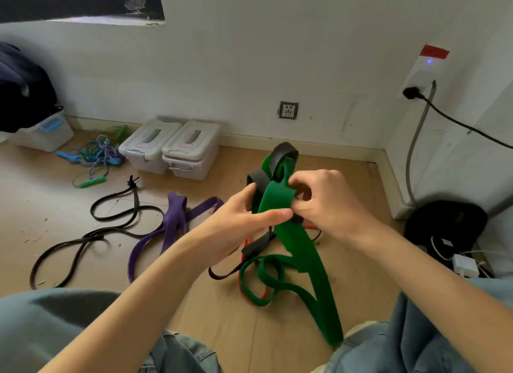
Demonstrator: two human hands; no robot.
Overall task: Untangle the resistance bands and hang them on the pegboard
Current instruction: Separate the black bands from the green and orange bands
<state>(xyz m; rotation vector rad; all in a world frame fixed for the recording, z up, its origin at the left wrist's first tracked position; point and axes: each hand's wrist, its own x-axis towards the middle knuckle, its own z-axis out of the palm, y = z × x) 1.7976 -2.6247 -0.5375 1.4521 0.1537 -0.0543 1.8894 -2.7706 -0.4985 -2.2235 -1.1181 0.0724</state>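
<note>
The wide green rubber resistance band (294, 234) looks matt and smooth, as do the flat dark grey rubber band (280, 157) knotted into it and the purple rubber band (173, 220) lying on the floor. The pale wood-look floor (69, 206) has a dull, lightly scuffed finish. Two translucent white plastic storage boxes (172, 147) show a faint sheen. Faded blue denim cloth (402, 345) covers the knees.
</note>
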